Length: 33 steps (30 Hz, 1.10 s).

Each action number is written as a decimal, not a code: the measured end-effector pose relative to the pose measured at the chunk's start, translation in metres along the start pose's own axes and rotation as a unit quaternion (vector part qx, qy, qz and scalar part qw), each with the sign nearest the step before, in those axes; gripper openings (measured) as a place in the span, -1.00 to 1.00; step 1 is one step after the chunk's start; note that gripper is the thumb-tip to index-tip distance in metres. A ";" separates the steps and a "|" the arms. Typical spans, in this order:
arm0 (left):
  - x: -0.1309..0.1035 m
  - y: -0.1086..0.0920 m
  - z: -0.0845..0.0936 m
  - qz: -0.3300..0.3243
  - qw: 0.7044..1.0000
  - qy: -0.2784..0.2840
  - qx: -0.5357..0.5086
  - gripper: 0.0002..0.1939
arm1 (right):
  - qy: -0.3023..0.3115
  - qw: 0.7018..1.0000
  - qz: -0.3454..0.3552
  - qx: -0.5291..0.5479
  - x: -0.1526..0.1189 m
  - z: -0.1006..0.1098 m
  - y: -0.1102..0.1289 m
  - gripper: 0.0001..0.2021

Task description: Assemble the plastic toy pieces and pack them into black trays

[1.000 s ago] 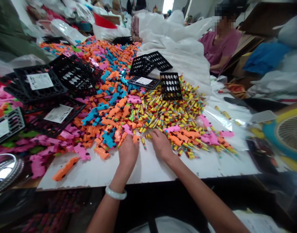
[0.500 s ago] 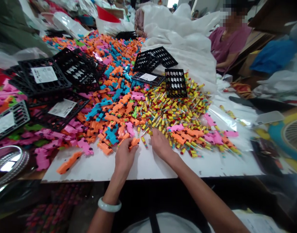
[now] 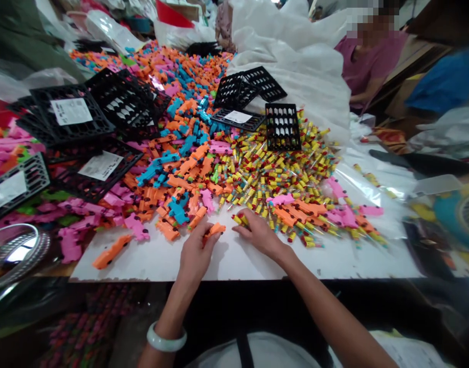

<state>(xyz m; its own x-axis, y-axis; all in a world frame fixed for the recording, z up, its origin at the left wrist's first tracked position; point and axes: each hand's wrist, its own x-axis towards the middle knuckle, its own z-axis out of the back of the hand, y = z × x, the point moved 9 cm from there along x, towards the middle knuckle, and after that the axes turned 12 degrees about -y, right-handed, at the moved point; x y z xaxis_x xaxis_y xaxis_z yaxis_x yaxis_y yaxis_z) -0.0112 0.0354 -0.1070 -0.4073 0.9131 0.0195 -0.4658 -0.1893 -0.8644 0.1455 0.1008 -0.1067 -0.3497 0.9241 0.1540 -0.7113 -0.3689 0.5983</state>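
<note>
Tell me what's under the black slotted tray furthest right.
Yellow-and-red tubes show along the lower edge of the black slotted tray; whatever its frame covers cannot be seen.

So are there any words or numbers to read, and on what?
No words or numbers can be read.
Upper-left label on the upper-left black tray: print too blurred.
Lower-left label on the lower-left black tray: print too blurred.
Far-left label on the far-left black tray: too blurred.
Middle label on the middle black tray: too small.
Pale bottom sheet: marks too blurred.
</note>
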 end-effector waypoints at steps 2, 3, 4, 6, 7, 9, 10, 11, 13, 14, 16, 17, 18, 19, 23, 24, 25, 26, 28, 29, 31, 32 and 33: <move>-0.006 -0.004 -0.001 0.002 1.000 0.013 -0.025 -0.71 | 0.011 0.996 -0.004 0.092 -0.012 0.004 -0.005 -0.79; -0.008 -0.006 -0.001 0.001 0.999 0.014 -0.034 -0.71 | 0.018 0.992 -0.012 0.124 -0.016 0.005 -0.007 -0.76; -0.009 -0.008 -0.001 -0.001 0.999 0.014 -0.039 -0.70 | 0.023 0.988 -0.022 0.149 -0.020 0.005 -0.008 -0.72; -0.010 -0.012 -0.003 -0.012 0.999 0.013 -0.043 -0.70 | 0.026 0.981 -0.044 0.190 -0.025 0.006 -0.011 -0.68; -0.009 -0.014 -0.005 -0.019 0.999 0.014 -0.042 -0.69 | 0.024 0.977 -0.053 0.205 -0.027 0.007 -0.013 -0.68; -0.009 -0.018 -0.010 -0.033 0.999 0.019 -0.039 -0.70 | 0.011 0.972 -0.060 0.226 -0.027 0.011 -0.014 -0.71; -0.010 -0.020 -0.012 -0.038 0.998 0.025 -0.038 -0.70 | 0.008 0.970 -0.060 0.235 -0.028 0.013 -0.015 -0.73; -0.011 -0.022 -0.015 -0.042 0.998 0.032 -0.039 -0.71 | 0.007 0.968 -0.061 0.243 -0.028 0.014 -0.015 -0.73; -0.013 -0.025 -0.020 -0.046 0.997 0.041 -0.042 -0.72 | 0.011 0.964 -0.070 0.257 -0.029 0.016 -0.018 -0.70; -0.014 -0.026 -0.021 -0.048 0.997 0.043 -0.042 -0.73 | 0.012 0.962 -0.074 0.262 -0.030 0.017 -0.019 -0.68; -0.016 -0.027 -0.024 -0.048 0.997 0.047 -0.041 -0.73 | 0.010 0.961 -0.072 0.266 -0.031 0.021 -0.019 -0.68; -0.016 -0.027 -0.025 -0.047 0.997 0.050 -0.041 -0.73 | 0.008 0.961 -0.066 0.267 -0.031 0.023 -0.018 -0.71; -0.016 -0.027 -0.026 -0.046 0.997 0.053 -0.041 -0.73 | 0.006 0.962 -0.059 0.267 -0.032 0.025 -0.017 -0.75; -0.017 -0.026 -0.027 -0.044 0.997 0.057 -0.042 -0.73 | 0.005 0.962 -0.055 0.266 -0.033 0.027 -0.017 -0.78; -0.017 -0.026 -0.030 -0.044 0.996 0.063 -0.037 -0.74 | -0.004 0.966 -0.059 0.250 -0.034 0.027 -0.024 -0.72; -0.017 -0.026 -0.030 -0.045 0.996 0.064 -0.035 -0.75 | -0.004 0.968 -0.060 0.246 -0.035 0.027 -0.025 -0.71; -0.018 -0.027 -0.031 -0.046 0.996 0.066 -0.035 -0.75 | -0.002 0.968 -0.056 0.243 -0.035 0.026 -0.026 -0.73; -0.019 -0.027 -0.031 -0.046 0.996 0.068 -0.034 -0.76 | 0.001 0.969 -0.049 0.242 -0.035 0.026 -0.025 -0.75; -0.020 -0.029 -0.033 -0.047 0.996 0.073 -0.034 -0.75 | 0.007 0.970 -0.027 0.241 -0.036 0.026 -0.022 -0.79; -0.020 -0.029 -0.033 -0.049 0.995 0.077 -0.033 -0.75 | 0.011 0.970 -0.013 0.241 -0.037 0.026 -0.019 -0.79; -0.021 -0.031 -0.035 -0.059 0.994 0.085 -0.027 -0.74 | 0.017 0.972 0.015 0.233 -0.037 0.027 -0.014 -0.78; -0.021 -0.032 -0.036 -0.066 0.994 0.089 -0.022 -0.74 | 0.020 0.973 0.029 0.226 -0.038 0.027 -0.012 -0.76; -0.021 -0.032 -0.036 -0.073 0.993 0.092 -0.018 -0.74 | 0.023 0.975 0.043 0.217 -0.038 0.027 -0.010 -0.75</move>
<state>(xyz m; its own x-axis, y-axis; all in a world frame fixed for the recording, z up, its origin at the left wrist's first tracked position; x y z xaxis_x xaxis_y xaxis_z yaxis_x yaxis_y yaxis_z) 0.0409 0.0355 -0.0979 -0.1860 0.9808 0.0578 -0.4801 -0.0394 -0.8763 0.1825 0.0723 -0.0970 -0.4302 0.8826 0.1894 -0.3558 -0.3586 0.8630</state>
